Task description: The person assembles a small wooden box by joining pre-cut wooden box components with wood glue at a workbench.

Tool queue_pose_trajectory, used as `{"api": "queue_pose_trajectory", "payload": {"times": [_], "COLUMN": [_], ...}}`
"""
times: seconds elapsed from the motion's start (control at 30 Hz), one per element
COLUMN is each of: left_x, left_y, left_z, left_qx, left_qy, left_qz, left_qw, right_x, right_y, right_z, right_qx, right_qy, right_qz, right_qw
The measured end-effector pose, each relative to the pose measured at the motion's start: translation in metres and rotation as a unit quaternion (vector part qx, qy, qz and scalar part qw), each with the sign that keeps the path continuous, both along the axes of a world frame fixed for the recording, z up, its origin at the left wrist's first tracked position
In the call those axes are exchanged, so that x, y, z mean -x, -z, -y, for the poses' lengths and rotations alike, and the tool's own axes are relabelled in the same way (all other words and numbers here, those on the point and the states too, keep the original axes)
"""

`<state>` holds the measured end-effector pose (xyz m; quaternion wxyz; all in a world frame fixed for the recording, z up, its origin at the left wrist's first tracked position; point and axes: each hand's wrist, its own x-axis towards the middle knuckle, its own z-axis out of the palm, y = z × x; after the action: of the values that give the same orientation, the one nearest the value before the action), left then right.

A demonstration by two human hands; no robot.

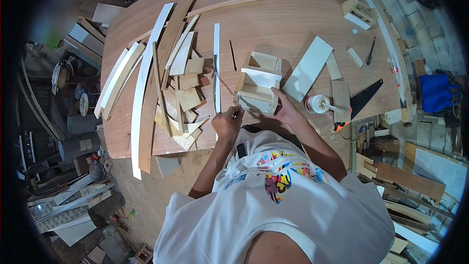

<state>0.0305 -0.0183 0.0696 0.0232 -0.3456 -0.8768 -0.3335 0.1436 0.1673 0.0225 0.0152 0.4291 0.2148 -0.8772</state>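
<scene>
A small wooden box with pale and white walls sits at the table's near edge, its compartments facing up. My right hand grips its right end, thumb along the side wall and the other fingers partly hidden. At the box's near left corner is my left hand, its fingers pinched together; whatever they hold, if anything, is too small to make out. A long narrow white strip lies just left of the box. Beyond it is a thin dark pencil-like stick.
Long boards and stacked wood offcuts cover the table's left side. On the right are a white panel, an open white tub with a stick in it, a handsaw, a cutter knife and another small wooden frame.
</scene>
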Motion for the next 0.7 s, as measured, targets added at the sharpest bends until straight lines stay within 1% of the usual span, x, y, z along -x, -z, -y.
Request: {"api": "queue_pose_trajectory", "payload": {"times": [0.13,0.33,0.4,0.5,0.63,0.7], "left_x": [-0.005,-0.011,-0.010,-0.003,0.006,0.008], "left_y": [0.007,0.006,0.005,0.004,0.002,-0.002], "left_z": [0.004,0.009,0.007,0.000,-0.008,-0.009], "left_qx": [0.005,-0.039,-0.087,-0.091,-0.088,-0.059], "left_qy": [0.013,0.022,-0.004,-0.034,-0.038,-0.028], "left_qz": [-0.024,-0.022,0.011,0.045,0.037,0.020], "left_qw": [1.000,0.999,0.996,0.994,0.995,0.998], "right_x": [0.002,0.002,0.002,0.002,0.003,0.003], "right_y": [-0.012,-0.010,-0.008,-0.008,-0.010,-0.012], "right_z": [0.000,0.000,0.001,0.001,0.000,0.000], "right_qx": [-0.004,-0.002,-0.001,-0.002,0.005,0.007], "right_qy": [0.000,-0.001,0.000,0.003,-0.002,-0.006], "right_qz": [-0.005,-0.002,0.005,0.011,0.004,0.000], "right_qw": [1.000,1.000,1.000,1.000,1.000,1.000]}}
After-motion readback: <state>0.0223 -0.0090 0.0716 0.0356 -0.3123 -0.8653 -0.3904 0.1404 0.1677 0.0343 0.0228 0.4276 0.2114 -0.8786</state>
